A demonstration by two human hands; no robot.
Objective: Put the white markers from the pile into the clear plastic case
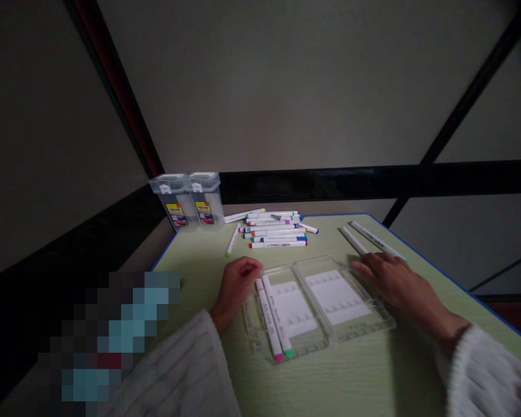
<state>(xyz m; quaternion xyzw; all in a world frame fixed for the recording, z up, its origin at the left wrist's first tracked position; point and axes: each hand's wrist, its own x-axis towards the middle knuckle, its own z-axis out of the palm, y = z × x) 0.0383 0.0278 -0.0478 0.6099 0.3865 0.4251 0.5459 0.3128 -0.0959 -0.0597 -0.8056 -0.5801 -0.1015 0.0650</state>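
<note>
An open clear case (312, 304) lies on the surface (338, 382), two markers (276, 314) side by side along its left compartment. At their far ends is the left hand (237, 284), its grip drawn together; whether it pinches one cannot be told. The right hand (397, 284) lies palm down at two loose markers (373, 238), its grip unclear. Beyond are a marker pile (278, 229) and lidded containers (211, 204).

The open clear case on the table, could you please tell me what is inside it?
Two white markers, one pink-ended, one green-ended, lie in the left half of the case; a white sheet shows in each half. What lies beneath the markers is covered and cannot be seen.
</note>
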